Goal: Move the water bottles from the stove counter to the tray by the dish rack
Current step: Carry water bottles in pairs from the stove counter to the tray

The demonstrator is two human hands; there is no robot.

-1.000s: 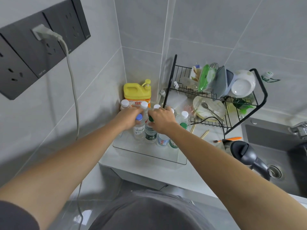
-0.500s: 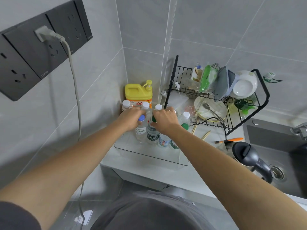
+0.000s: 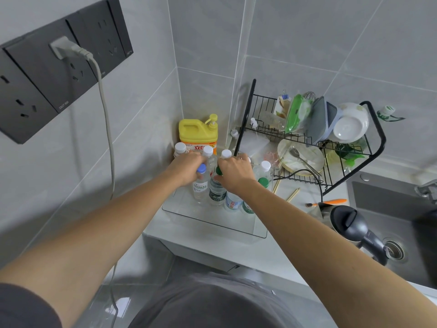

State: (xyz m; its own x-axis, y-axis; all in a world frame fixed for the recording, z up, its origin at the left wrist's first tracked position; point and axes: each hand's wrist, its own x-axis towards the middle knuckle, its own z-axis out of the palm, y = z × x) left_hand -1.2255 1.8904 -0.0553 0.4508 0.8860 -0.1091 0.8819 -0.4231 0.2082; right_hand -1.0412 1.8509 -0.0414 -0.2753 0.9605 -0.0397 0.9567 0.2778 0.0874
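A clear tray sits on the counter corner, left of the black dish rack. Several small water bottles stand upright in it. My left hand grips the neck of a blue-capped bottle. Just to its right, my right hand holds a green-capped bottle by the top. Both bottles rest on the tray floor. More bottles with white caps stand behind and beside them, partly hidden by my hands.
A yellow detergent jug stands in the corner behind the tray. The rack holds plates, a bowl and lids. A dark kettle stands at the sink's edge. Chopsticks and an orange brush lie nearby. A cord hangs from the wall socket.
Both hands stay on the same two bottles. The view has shifted slightly; the hands and bottles have barely moved.
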